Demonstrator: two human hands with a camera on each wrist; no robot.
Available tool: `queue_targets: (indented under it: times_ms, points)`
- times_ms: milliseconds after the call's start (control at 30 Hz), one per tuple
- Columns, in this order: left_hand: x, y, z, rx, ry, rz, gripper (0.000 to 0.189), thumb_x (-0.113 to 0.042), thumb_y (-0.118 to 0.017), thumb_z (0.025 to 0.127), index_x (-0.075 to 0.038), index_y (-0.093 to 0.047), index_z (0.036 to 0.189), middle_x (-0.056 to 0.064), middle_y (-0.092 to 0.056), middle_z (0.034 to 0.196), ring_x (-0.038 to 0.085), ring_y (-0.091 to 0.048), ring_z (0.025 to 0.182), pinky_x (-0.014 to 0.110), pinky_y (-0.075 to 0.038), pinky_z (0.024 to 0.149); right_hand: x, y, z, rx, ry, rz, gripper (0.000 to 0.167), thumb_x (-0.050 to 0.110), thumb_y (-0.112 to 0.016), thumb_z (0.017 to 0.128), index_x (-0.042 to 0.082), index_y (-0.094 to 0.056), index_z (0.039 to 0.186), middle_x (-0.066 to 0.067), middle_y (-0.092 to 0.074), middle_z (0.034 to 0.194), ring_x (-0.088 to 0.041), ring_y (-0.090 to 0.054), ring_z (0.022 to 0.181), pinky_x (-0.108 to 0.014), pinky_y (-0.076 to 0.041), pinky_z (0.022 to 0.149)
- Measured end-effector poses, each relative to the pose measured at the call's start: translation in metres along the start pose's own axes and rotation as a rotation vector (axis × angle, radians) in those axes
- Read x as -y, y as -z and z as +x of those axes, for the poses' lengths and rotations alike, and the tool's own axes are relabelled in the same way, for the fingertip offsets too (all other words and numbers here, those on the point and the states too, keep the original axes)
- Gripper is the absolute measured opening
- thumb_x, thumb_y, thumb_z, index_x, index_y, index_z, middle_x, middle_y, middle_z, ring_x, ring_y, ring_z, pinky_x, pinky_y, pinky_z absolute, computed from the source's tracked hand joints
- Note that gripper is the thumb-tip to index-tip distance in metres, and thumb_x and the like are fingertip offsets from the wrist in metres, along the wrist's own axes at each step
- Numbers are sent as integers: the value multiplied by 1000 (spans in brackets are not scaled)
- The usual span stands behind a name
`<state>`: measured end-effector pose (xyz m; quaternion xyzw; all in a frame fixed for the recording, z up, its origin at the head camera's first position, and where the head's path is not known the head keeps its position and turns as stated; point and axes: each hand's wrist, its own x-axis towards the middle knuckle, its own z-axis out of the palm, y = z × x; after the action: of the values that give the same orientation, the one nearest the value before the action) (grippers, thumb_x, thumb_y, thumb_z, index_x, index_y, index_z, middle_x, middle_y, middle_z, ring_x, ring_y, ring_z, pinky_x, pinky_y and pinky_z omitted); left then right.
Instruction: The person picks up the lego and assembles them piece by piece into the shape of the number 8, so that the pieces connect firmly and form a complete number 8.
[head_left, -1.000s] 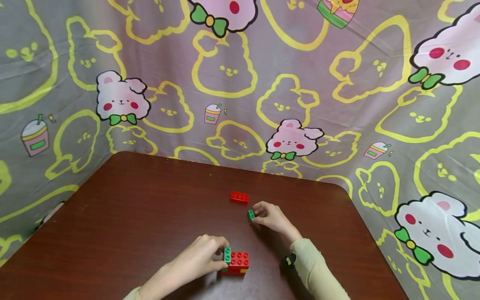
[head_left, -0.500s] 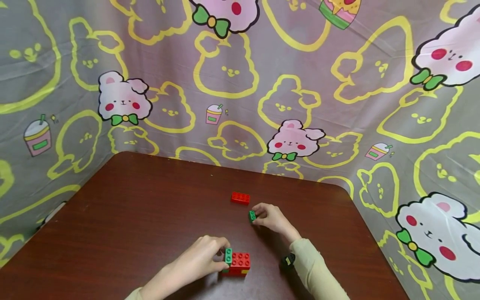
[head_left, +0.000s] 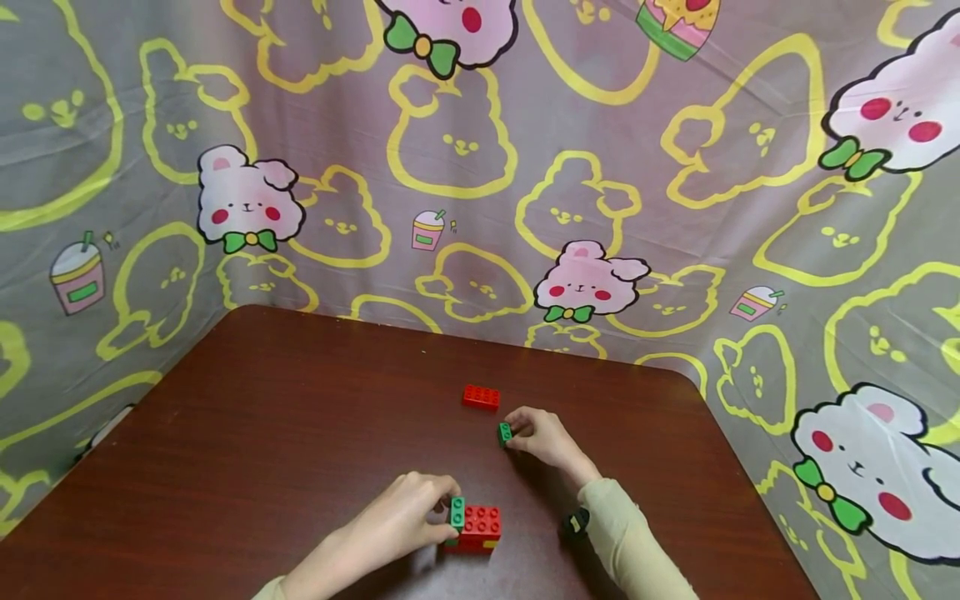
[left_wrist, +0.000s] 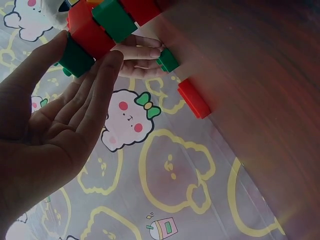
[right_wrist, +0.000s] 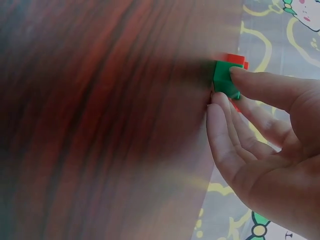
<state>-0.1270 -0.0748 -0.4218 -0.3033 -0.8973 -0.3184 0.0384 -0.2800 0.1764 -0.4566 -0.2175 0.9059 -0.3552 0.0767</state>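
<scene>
My left hand (head_left: 408,510) pinches a small green brick (head_left: 457,512) between thumb and fingers. That brick sits on the left end of a stack of red bricks (head_left: 482,530), with bits of green and yellow lower down in it. In the left wrist view, the pinched green brick (left_wrist: 76,54) adjoins a red one, and the stack runs out of the frame at the top. Farther back on the table, my right hand (head_left: 545,435) pinches another small green brick (head_left: 505,434). The right wrist view shows the thumb on one side of this green brick (right_wrist: 227,78) and fingertips below it.
A red eight-stud brick (head_left: 481,397) lies just behind the right hand's green brick. Both hands work over a dark brown table (head_left: 300,417). A cloth printed with cartoon bears (head_left: 465,167) hangs around the table's far and side edges. A black device (head_left: 576,523) is at the right wrist.
</scene>
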Motion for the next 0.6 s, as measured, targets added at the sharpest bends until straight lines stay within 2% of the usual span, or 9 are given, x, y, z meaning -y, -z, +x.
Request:
queue_targets:
  times_ms: [333, 600]
  points:
    - [-2, 2, 1, -8, -10, 12, 26, -16, -86, 75, -8, -69, 93, -1, -73, 84, 6, -66, 74, 14, -50, 62, -3, 0, -3, -4, -6, -21, 27, 8, -76, 85, 4, -68, 111, -12, -71, 101, -20, -70, 86, -31, -58, 71]
    - [-3, 3, 3, -5, -2, 4, 27, -15, -86, 74, -8, -69, 94, 0, -74, 85, 7, -67, 74, 15, -52, 63, 0, 2, -9, 2, -17, -11, 25, 8, -76, 85, 5, -67, 109, -11, -71, 98, -13, -67, 78, -25, -55, 66]
